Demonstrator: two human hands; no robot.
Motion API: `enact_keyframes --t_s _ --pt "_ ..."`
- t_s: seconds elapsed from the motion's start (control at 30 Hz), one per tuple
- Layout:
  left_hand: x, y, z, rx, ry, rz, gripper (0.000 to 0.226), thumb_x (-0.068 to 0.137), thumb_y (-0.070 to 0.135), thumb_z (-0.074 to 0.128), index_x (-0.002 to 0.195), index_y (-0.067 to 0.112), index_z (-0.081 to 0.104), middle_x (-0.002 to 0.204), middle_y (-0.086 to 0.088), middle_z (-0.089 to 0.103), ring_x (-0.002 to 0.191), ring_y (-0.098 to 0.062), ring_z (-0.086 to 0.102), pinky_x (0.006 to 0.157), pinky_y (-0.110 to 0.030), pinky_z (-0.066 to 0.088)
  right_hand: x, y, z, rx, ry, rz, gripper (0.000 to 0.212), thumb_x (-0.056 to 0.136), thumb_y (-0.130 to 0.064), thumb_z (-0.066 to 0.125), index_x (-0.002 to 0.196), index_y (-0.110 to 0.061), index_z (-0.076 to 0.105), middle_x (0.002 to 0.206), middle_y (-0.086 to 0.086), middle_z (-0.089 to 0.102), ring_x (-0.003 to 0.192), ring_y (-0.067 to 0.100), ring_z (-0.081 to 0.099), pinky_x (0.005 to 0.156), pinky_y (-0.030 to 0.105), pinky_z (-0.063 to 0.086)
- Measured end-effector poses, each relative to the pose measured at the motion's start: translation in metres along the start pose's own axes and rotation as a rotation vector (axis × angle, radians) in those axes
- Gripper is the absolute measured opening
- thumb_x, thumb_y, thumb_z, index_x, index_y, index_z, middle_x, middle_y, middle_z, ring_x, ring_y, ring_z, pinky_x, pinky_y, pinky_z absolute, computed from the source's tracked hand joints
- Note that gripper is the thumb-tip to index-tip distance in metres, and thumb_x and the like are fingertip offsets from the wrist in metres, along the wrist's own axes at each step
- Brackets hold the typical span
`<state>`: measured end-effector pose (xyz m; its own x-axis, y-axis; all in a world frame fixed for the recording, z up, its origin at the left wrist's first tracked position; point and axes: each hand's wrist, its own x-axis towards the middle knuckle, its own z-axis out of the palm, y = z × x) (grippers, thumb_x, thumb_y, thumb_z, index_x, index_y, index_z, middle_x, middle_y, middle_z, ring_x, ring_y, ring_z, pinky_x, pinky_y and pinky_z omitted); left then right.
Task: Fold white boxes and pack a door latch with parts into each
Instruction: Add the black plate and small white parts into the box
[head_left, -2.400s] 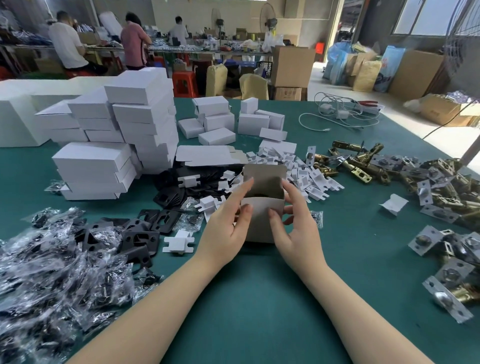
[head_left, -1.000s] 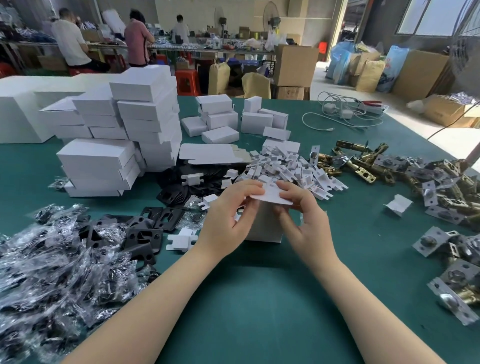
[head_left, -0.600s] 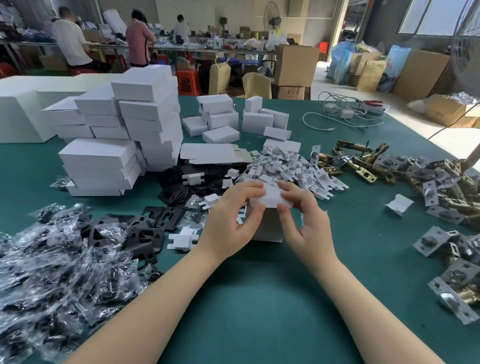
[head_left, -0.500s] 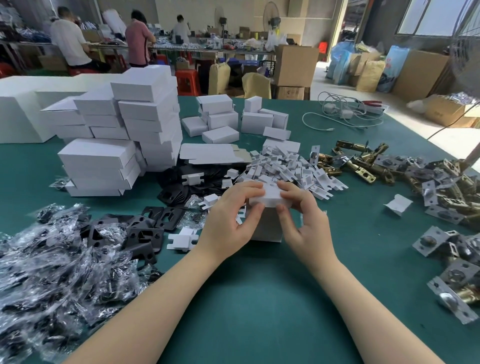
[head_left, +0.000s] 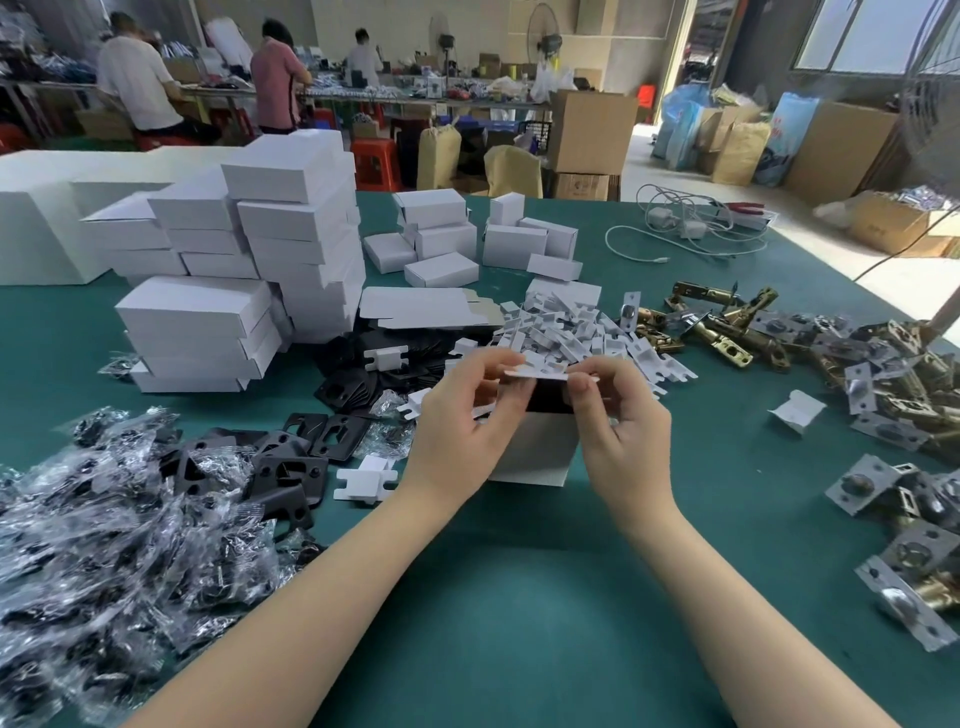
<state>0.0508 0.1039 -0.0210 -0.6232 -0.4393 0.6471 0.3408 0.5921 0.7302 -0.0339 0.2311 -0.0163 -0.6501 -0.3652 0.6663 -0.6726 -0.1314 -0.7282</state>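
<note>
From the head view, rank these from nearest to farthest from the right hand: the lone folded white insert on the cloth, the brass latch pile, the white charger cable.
Measured from the right hand:
1. Lone white insert, just to its right on the green cloth.
2. Brass latch pile, farther back and right.
3. White charger cable, at the table's far right end.

A packing workshop floor.
Stacks of folded white boxes and heaps of brass door latches cover a green worktable; workers stand at benches among brown cartons.
</note>
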Motion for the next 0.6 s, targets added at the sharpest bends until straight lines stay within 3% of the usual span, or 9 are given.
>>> enact_keyframes --t_s 0.1,0.17,0.27,0.33,0.4,0.43,0.5,0.6 --pt "0.006 0.012 0.002 -0.086 -0.007 -0.117 0.009 0.087 0.043 0.058 0.094 0.048 0.060 0.089 0.017 0.068 0.079 -0.003 0.063 0.071 -0.014 0.049 0.006 -0.009 0.005 0.087 0.028 0.078 0.015 0.096 -0.030 0.056 0.082 -0.033 0.060 0.071 -0.019 0.062 0.066 0.001 0.057 0.063 0.027 0.052" --pt "0.011 0.016 0.003 -0.125 -0.035 -0.239 0.013 0.087 0.041 0.062 0.099 0.046 0.059 0.079 0.008 0.068 0.071 -0.009 0.061 0.066 -0.021 0.050 0.011 -0.011 0.008 0.119 0.032 0.150 0.018 0.098 -0.026 0.056 0.081 -0.029 0.061 0.069 -0.019 0.062 0.065 -0.001 0.056 0.062 0.023 0.051" --pt "0.021 0.019 -0.008 -0.138 -0.089 -0.404 0.021 0.094 0.029 0.062 0.113 0.032 0.054 0.068 0.011 0.063 0.059 -0.002 0.057 0.059 -0.011 0.042 0.021 -0.008 0.009 0.190 0.019 0.315 0.016 0.098 -0.026 0.059 0.083 -0.027 0.064 0.066 -0.017 0.064 0.064 0.000 0.057 0.061 0.014 0.046" --pt "0.029 0.019 -0.024 0.066 -0.155 -0.422 0.020 0.097 0.036 0.056 0.116 0.037 0.051 0.085 0.015 0.065 0.070 0.006 0.060 0.058 -0.007 0.040 0.026 -0.002 0.006 0.226 -0.014 0.435 0.012 0.096 -0.030 0.061 0.087 -0.026 0.067 0.069 -0.016 0.067 0.067 -0.001 0.059 0.064 0.013 0.046" --pt "0.036 0.018 -0.049 0.365 -0.249 -0.398 0.021 0.098 0.043 0.049 0.118 0.041 0.053 0.098 0.023 0.061 0.081 0.010 0.059 0.064 -0.009 0.043 0.030 0.004 0.004 0.279 -0.044 0.556 0.010 0.095 -0.033 0.063 0.090 -0.025 0.068 0.081 -0.008 0.069 0.077 0.007 0.061 0.073 0.022 0.047" --pt "0.039 0.014 -0.063 0.554 -0.298 -0.392 0.023 0.098 0.042 0.049 0.119 0.038 0.057 0.102 0.022 0.062 0.086 0.007 0.060 0.073 -0.015 0.047 0.031 0.007 0.003 0.306 -0.054 0.602 0.010 0.095 -0.032 0.063 0.091 -0.024 0.068 0.086 -0.003 0.068 0.080 0.012 0.061 0.074 0.028 0.046" --pt "0.044 -0.001 -0.092 0.962 -0.431 -0.463 0.024 0.096 0.032 0.053 0.116 0.028 0.065 0.115 0.006 0.066 0.102 -0.015 0.062 0.088 -0.034 0.052 0.033 0.010 0.003 0.332 -0.055 0.654 0.009 0.094 -0.031 0.064 0.093 -0.024 0.068 0.090 -0.001 0.068 0.082 0.016 0.061 0.072 0.030 0.046" --pt "0.042 -0.027 -0.133 1.272 -0.624 -0.741 0.030 0.092 0.026 0.057 0.120 0.019 0.065 0.124 -0.008 0.062 0.111 -0.029 0.059 0.096 -0.043 0.050 0.035 0.013 0.005 0.343 -0.045 0.656 0.008 0.094 -0.031 0.064 0.094 -0.024 0.068 0.091 0.000 0.068 0.083 0.017 0.061 0.074 0.033 0.046"
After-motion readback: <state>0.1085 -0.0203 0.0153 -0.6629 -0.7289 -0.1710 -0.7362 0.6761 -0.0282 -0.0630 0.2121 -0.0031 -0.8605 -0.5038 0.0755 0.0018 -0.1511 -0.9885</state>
